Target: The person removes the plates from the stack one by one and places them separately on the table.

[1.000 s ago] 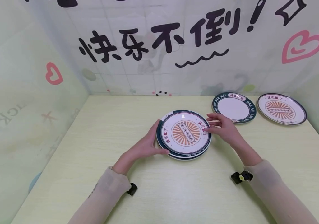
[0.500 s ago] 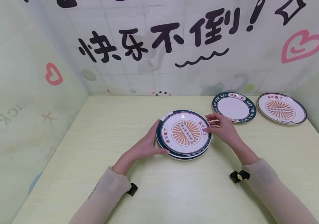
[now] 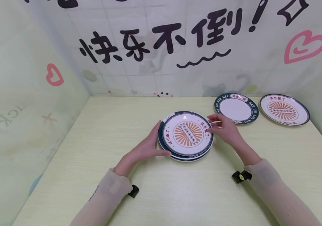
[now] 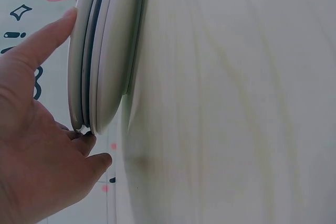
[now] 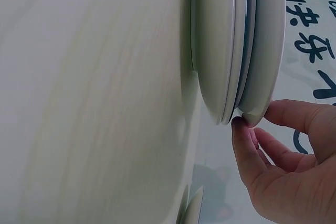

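Observation:
A stack of round plates (image 3: 187,134) stands on the table before me. Its top plate is white with an orange sunburst and red characters; a dark green rim (image 3: 163,142) shows beneath it. My left hand (image 3: 144,150) holds the stack's left side, thumb at the near edge and fingers round the far left edge. At the right, my right hand (image 3: 227,131) pinches the top plate's rim between thumb and fingers. From the side, the right wrist view shows several stacked plate edges (image 5: 220,40), with a small gap under the top plate at my fingertips.
Behind my right hand lies a green-rimmed white plate (image 3: 235,108). A sunburst plate (image 3: 284,110) sits to its right, near the right wall. A printed backdrop (image 3: 138,75) rises behind the pale wooden table (image 3: 178,194), with another wall at the left.
My right forearm has shifted very slightly; its hand keeps its place on the rim. The left hand and the plates look the same as before.

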The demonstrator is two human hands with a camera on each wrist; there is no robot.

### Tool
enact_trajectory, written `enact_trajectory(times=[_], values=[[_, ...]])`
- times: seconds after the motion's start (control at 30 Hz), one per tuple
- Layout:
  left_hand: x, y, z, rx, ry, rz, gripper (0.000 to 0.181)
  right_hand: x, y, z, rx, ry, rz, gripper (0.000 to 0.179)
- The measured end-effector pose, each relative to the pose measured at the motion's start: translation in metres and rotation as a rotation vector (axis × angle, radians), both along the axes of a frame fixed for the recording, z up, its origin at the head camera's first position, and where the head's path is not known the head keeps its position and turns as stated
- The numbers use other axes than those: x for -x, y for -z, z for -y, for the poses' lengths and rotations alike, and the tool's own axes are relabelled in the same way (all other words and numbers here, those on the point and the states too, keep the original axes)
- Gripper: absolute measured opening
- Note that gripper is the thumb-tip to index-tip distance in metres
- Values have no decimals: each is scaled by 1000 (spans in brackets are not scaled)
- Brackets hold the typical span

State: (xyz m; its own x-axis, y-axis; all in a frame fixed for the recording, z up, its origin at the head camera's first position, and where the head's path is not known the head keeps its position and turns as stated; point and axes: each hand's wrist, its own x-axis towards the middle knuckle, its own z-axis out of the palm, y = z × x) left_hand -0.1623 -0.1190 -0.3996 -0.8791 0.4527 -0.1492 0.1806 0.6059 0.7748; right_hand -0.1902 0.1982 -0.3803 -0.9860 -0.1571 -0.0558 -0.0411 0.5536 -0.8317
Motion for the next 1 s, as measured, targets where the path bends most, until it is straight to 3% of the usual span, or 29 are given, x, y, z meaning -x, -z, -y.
enact_trajectory(times=[0.33,0.73,1.0], values=[[0,-1,0,0,5,-3,129,3,-4,-2,-64,-41,5,46],[0,-2,0,4,6,-4,129,8,-1,4,-164,-25,49,53],[0,0,1,16,-1,1,129,10,-4,1,-151,-32,46,44]])
